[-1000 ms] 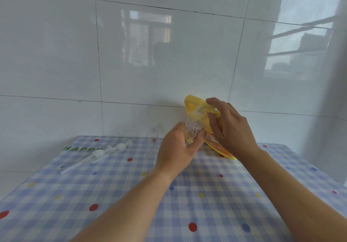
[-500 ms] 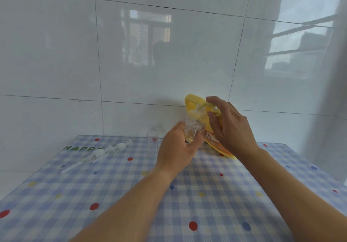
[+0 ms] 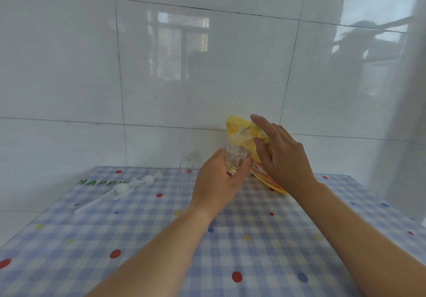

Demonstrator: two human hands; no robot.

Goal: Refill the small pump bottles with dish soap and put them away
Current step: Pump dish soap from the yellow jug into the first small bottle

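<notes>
Yellow pouch (image 3: 232,123) of soap hangs tilted just behind and above the bottle (image 3: 236,158). Its top corner overlaps the bottle's mouth, and its orange lower edge runs down to the right of the bottle towards the cloth (image 3: 253,239).

The right hand (image 3: 283,156) grips the pouch from the right of the bottle. The thumb lies on the near face and the index finger stretches over the top edge; the other fingers are hidden behind.

The left hand (image 3: 216,181) is curled round the bottle from below and left, holding it clear of the cloth. The bottle is clear plastic with no pump on it, and a faint yellow tint shows near its bottom. Whether soap is flowing I cannot tell.

Just left of the bottle a second bottle (image 3: 186,170) stands upright and open on the cloth, looking empty. Farther left of the bottle two white pumps (image 3: 147,179) lie side by side, tubes pointing to the near left.

The cloth is a blue-and-white check with coloured dots and green letters reading HAPPY at its far left edge. Behind the bottle rises a glossy white tiled wall (image 3: 207,66).
</notes>
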